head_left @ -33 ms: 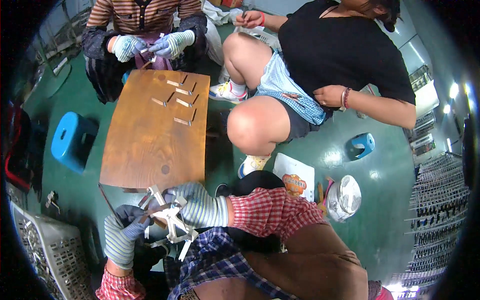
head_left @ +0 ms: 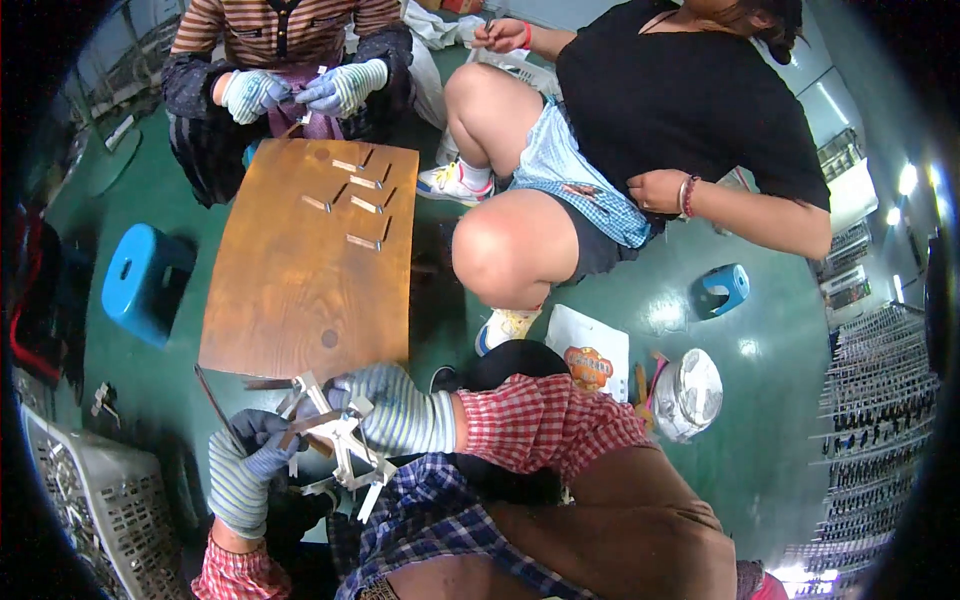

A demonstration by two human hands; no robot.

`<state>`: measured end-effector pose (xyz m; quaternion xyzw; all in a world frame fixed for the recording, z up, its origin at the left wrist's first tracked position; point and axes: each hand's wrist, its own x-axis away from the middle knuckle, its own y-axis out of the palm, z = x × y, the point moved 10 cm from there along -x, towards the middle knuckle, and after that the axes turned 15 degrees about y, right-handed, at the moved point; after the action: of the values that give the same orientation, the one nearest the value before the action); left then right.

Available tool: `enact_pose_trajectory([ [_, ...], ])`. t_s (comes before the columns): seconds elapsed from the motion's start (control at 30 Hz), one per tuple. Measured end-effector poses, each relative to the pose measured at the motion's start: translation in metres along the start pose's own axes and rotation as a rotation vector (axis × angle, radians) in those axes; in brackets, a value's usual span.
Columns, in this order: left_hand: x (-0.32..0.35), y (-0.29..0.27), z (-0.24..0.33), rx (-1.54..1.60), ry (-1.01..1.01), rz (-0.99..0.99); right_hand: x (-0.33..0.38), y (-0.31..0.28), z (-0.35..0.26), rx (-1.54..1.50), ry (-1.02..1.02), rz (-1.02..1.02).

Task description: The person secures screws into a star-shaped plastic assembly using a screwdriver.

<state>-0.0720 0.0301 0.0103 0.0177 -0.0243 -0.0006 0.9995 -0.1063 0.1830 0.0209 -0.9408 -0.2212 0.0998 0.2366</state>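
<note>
In my gloved right hand (head_left: 400, 410), closed fingers grip a white metal bracket assembly (head_left: 345, 445) of several crossing arms, held over my lap near the table's front edge. My left hand (head_left: 242, 470), in a striped glove with grey fingers, is closed at the assembly's left side. A thin dark rod (head_left: 218, 408) sticks up from that hand, towards the table's corner. A flat brownish strip (head_left: 312, 424) runs from my left fingertips to the assembly. Where exactly the strip meets the brackets is hidden by fingers and overlapping arms.
A wooden table (head_left: 300, 300) bears several small metal pieces with dark pins (head_left: 368, 204). Two people sit beyond; one's gloved hands (head_left: 335, 92) hold a small part. A basket of metal parts (head_left: 120, 500) stands left, near a blue stool (head_left: 145, 285). A white bucket (head_left: 688, 395) stands right.
My left fingers have shifted slightly, and more of the brownish strip shows beside the assembly. My right hand stays nearly in place.
</note>
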Motion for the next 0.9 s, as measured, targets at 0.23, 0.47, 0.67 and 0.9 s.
enact_pose_trajectory([
  [0.23,0.0,0.004,-0.003,-0.035,-0.036,-0.04,0.003,0.001,-0.017,0.243,-0.222,0.093],
  [0.47,0.004,0.008,-0.009,0.102,-0.135,0.0,0.007,-0.007,-0.036,0.32,-0.302,0.125],
  [0.67,0.005,0.008,-0.013,0.12,-0.15,-0.032,0.007,-0.001,-0.033,0.387,-0.301,0.085],
  [0.9,0.002,0.015,-0.015,0.177,-0.11,-0.05,0.009,-0.015,-0.039,0.283,-0.35,0.181],
])
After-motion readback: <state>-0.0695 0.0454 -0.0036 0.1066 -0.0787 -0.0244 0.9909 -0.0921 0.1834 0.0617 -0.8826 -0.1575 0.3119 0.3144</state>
